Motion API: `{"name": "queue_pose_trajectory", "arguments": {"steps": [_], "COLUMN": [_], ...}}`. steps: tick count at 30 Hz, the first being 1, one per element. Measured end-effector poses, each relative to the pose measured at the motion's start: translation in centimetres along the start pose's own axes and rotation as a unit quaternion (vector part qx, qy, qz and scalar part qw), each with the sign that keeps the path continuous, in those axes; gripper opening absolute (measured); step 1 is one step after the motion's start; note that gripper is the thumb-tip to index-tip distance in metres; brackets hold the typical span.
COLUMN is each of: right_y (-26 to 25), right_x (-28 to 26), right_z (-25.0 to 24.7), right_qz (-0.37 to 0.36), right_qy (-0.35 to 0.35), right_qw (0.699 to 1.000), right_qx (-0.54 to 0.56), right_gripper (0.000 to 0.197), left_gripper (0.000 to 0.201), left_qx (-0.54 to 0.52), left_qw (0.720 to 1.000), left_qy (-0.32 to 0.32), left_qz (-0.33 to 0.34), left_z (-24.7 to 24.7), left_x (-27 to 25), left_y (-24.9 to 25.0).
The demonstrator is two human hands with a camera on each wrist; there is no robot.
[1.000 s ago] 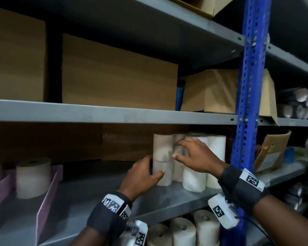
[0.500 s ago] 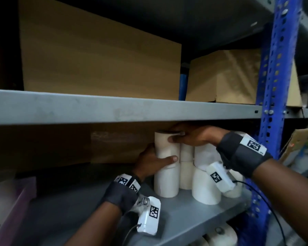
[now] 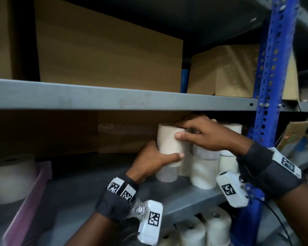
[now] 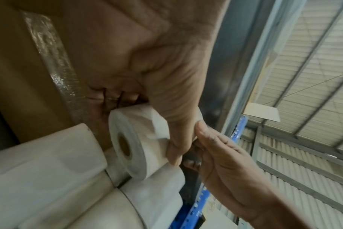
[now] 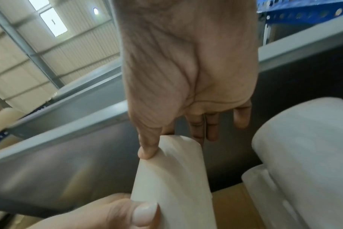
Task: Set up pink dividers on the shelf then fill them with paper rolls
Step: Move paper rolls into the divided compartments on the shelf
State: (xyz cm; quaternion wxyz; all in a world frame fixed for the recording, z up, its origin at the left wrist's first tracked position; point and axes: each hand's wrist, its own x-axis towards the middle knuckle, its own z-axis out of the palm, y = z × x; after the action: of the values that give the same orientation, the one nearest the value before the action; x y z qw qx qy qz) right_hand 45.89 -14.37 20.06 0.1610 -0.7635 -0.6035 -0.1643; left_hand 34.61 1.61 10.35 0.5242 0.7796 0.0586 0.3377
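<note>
both hands gripped the top paper roll: left hand wrapped low, right hand pinching its rim. pulling might have toppled the neighbouring rolls.

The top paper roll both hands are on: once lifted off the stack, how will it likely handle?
The top paper roll, gripped by the left hand and right hand, looks stiff and probably light. Set on its side, it would likely roll; the lower roll may tip.

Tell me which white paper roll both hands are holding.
The upper white paper roll at the stack's left front: left hand grips its base, right hand its top. The other rolls stand untouched.
</note>
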Motion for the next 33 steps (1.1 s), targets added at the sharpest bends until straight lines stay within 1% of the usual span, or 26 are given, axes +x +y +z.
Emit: {"name": "queue_pose_trajectory", "arguments": {"steps": [1,3,5,7,9,12,15,19,23,26,30,33], "right_y": [-0.4,-1.4,-2.6,-3.8,-5.3,-7.7,-10.9,-15.3,-20.6,-24.9,-31.8,-37.0], "right_x": [-1.1,-3.6,-5.7,-7.6,-9.7,-12.5,-15.0,-16.8,-17.7,-17.9,-17.9,-17.9], "right_z": [-0.1,-0.1,-0.1,-0.1,0.0,0.4,0.8,1.1,1.5,2.1,3.1,3.7], "right_qz": [-0.005,-0.032,-0.049,-0.041,-0.045,-0.061,-0.09,-0.128,-0.185,-0.232,-0.27,-0.299], "right_qy": [0.005,0.006,0.003,-0.01,-0.021,-0.035,-0.068,-0.133,-0.193,-0.204,-0.229,-0.239], "right_qw": [1.0,0.998,0.992,0.984,0.975,0.961,0.945,0.932,0.918,0.912,0.901,0.889], "right_qx": [0.013,0.061,0.119,0.171,0.218,0.269,0.306,0.313,0.293,0.27,0.25,0.251], "right_gripper": [0.05,0.059,0.057,0.048,0.043,0.043,0.039,0.04,0.043,0.043,0.051,0.048], "left_gripper": [0.039,0.049,0.063,0.071,0.071,0.07,0.067,0.07,0.074,0.071,0.071,0.067], "left_qx": [0.008,0.024,0.028,0.034,0.041,0.028,0.031,0.035,0.058,0.084,0.111,0.134], "left_qw": [1.0,1.0,0.999,0.999,0.998,0.997,0.994,0.988,0.978,0.97,0.959,0.95], "left_qy": [0.005,0.017,0.024,0.034,0.048,0.07,0.102,0.146,0.194,0.222,0.257,0.276], "left_qz": [0.001,-0.002,-0.011,-0.014,-0.013,-0.02,-0.028,-0.04,-0.051,-0.052,-0.054,-0.051], "left_z": [0.2,0.6,1.3,2.0,2.6,3.2,3.2,2.1,-0.5,-2.9,-6.8,-10.2], "left_x": [-1.5,-4.9,-8.3,-11.5,-15.0,-20.2,-25.5,-31.8,-38.1,-42.3,-48.1,-52.3], "left_y": [0.5,1.5,2.2,2.7,3.0,3.5,4.4,5.6,6.3,6.9,7.8,8.7]}}
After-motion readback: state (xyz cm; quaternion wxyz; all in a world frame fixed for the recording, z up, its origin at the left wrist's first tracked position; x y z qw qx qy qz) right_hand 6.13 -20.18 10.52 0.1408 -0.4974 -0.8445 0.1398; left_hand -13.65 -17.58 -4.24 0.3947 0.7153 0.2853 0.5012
